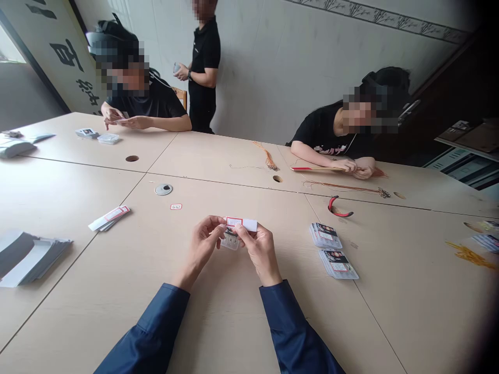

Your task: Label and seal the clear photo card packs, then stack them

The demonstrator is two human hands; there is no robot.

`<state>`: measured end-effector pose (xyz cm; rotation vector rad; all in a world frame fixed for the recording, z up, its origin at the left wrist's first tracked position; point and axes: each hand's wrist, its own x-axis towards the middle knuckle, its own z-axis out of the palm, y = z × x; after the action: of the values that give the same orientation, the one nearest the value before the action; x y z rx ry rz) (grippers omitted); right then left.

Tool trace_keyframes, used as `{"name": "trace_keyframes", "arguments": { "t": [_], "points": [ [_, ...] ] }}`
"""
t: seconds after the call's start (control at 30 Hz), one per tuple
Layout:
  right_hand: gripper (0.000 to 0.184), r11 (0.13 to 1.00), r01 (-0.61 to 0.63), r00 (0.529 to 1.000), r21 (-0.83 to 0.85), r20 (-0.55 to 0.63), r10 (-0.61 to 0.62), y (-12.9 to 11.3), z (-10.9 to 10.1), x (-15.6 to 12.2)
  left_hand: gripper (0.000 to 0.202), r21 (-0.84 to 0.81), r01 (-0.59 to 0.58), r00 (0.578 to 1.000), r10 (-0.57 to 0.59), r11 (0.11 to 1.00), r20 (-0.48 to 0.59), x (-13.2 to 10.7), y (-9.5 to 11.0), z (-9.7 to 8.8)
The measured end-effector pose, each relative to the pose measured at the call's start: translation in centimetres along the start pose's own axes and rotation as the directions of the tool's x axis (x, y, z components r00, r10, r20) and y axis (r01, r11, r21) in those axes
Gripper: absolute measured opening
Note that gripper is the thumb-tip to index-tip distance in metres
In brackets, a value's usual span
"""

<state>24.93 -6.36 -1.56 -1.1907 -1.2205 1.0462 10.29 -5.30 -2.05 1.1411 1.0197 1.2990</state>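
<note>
My left hand (201,248) and my right hand (259,253) meet above the tabletop, both pinching a small clear plastic packet (230,241). Dark and metallic items show inside it, too small to identify. A white paper strip with a red-bordered label (240,224) sits at the packet's top edge, held between my fingers and partly hidden by them. Two stacks of finished-looking packets with dark printed cards (325,235) lie to the right of my right hand. A single small red-bordered label (176,206) lies on the table ahead of my hands.
A bundle of red-edged white labels (109,218) and a stack of grey-white sheets (27,258) lie to the left. Red-handled pliers (338,206) and orange cords (267,157) lie ahead. Two seated people and one standing person are across the joined tables.
</note>
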Motion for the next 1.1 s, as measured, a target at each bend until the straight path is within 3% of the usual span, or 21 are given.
{"name": "trace_keyframes", "arguments": {
  "t": [0.37,0.5,0.63,0.7,0.83,1.1],
  "points": [
    [0.027,0.965,0.076,0.995,-0.252,0.085,-0.056,-0.4,0.3,-0.5,0.025,0.126,-0.022,0.998,0.029,0.992,-0.052,0.0,0.0,0.0],
    [0.029,0.979,0.093,0.991,-0.18,0.11,-0.074,-0.7,0.1,-0.5,0.026,0.158,-0.022,0.999,0.029,0.987,-0.039,-0.1,-0.1,0.1],
    [0.047,0.995,0.094,0.966,-0.032,0.245,-0.083,-1.0,-0.5,-0.4,0.026,0.169,-0.018,0.998,0.006,0.985,0.069,-0.1,-0.3,0.1],
    [0.045,0.997,0.083,0.951,0.003,0.297,-0.08,-1.2,-0.6,-0.4,0.025,0.179,-0.015,0.996,-0.001,0.984,0.09,-0.2,-0.2,0.1],
    [0.033,0.996,0.089,0.96,-0.014,0.268,-0.082,-1.2,-0.6,-0.4,0.023,0.174,-0.018,0.997,0.004,0.985,0.079,-0.2,0.0,0.0],
    [0.033,0.994,0.079,0.973,-0.07,0.221,-0.062,-1.1,-0.7,-0.4,0.024,0.098,-0.011,0.996,0.003,0.995,0.088,0.0,-0.4,-0.1]
  ]
}}
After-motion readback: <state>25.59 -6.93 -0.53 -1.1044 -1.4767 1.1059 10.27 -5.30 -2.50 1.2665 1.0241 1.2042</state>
